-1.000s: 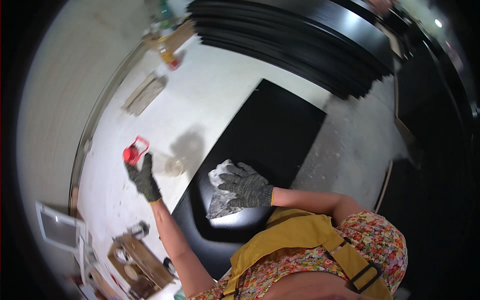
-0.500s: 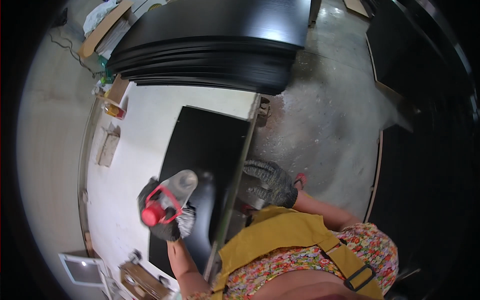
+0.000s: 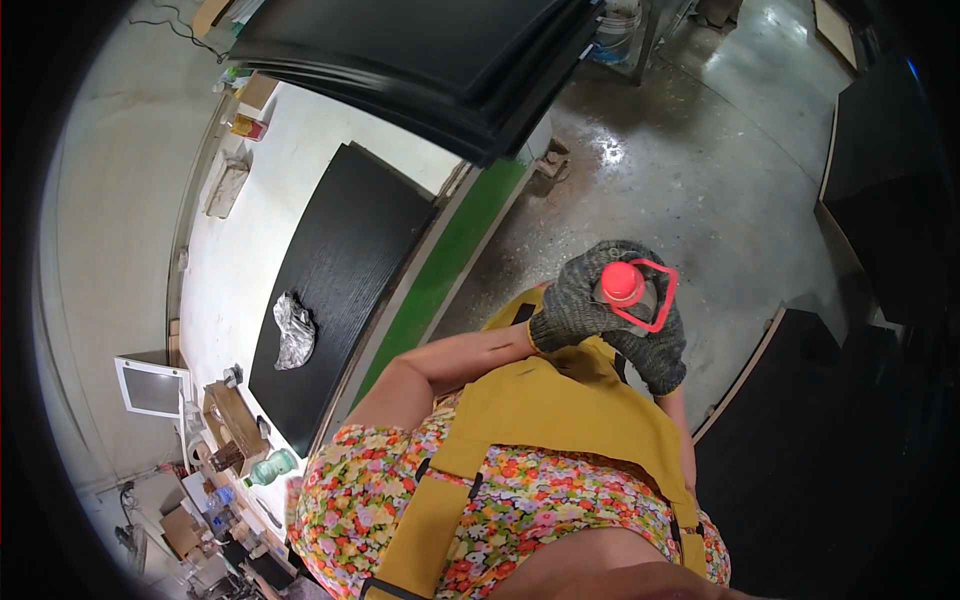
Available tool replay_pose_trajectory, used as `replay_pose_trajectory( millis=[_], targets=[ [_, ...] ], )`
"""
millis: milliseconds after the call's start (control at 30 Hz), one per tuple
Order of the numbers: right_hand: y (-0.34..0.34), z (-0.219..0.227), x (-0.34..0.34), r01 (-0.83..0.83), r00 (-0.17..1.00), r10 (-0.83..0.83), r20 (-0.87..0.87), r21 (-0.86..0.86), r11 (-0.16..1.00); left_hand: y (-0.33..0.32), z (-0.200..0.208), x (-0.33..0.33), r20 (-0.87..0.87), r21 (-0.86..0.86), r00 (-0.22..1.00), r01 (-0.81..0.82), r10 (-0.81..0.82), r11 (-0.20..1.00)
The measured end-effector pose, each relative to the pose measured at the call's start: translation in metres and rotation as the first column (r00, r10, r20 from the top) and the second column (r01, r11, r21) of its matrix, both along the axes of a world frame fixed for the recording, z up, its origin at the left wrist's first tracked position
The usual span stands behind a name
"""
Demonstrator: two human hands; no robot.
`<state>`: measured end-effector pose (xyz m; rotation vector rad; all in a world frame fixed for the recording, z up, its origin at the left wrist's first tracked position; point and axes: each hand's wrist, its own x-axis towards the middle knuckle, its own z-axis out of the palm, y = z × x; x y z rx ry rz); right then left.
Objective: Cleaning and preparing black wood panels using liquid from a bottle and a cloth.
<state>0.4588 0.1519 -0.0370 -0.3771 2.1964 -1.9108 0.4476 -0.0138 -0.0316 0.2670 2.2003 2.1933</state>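
A clear plastic bottle with a red cap (image 3: 622, 284) and a red loop handle (image 3: 655, 322) is held upright in front of my yellow apron, over the floor. My left hand (image 3: 574, 298), in a dark grey knit glove, wraps round the bottle from the left. My right hand (image 3: 658, 355), gloved alike, closes on it from the right and below. Most of the bottle's body is hidden by the gloves. On the black panel (image 3: 355, 230) to my left lies a crumpled silver-grey cloth (image 3: 293, 332), apart from both hands.
The panel rests on a white table (image 3: 290, 150) with a green side (image 3: 440, 265). A stack of black panels (image 3: 420, 50) overhangs its far end. A block (image 3: 228, 188), a wooden box (image 3: 235, 425) and a green bottle (image 3: 270, 467) stand along the left. More dark panels (image 3: 790, 400) are at right.
The bottle has moved right, from over the panel to in front of me. My right hand has joined my left on it. The cloth now lies on the panel, out of my left hand.
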Motion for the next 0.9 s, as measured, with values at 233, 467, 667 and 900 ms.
replay_pose_trajectory(
  millis=[233,467,667,900],
  targets=[
    [0.037,-0.008,-0.112,-0.009,0.998,0.018,-0.054,0.164,0.986,0.048,-0.015,-0.113,-0.317,-0.217,0.948,-0.067,-0.006,0.974],
    [0.079,-0.011,-0.251,-0.028,0.986,0.047,-0.161,0.117,0.993,0.095,-0.026,-0.235,-0.254,-0.165,0.967,-0.034,-0.009,0.986],
    [0.132,-0.037,-0.336,-0.016,0.965,0.097,-0.243,0.314,0.949,0.14,-0.033,-0.317,-0.021,0.004,0.997,0.079,-0.079,0.997],
    [0.117,-0.072,-0.345,-0.223,0.883,0.336,-0.328,0.337,0.915,0.115,-0.022,-0.308,0.083,-0.018,0.991,-0.105,0.106,0.994]
  ],
)
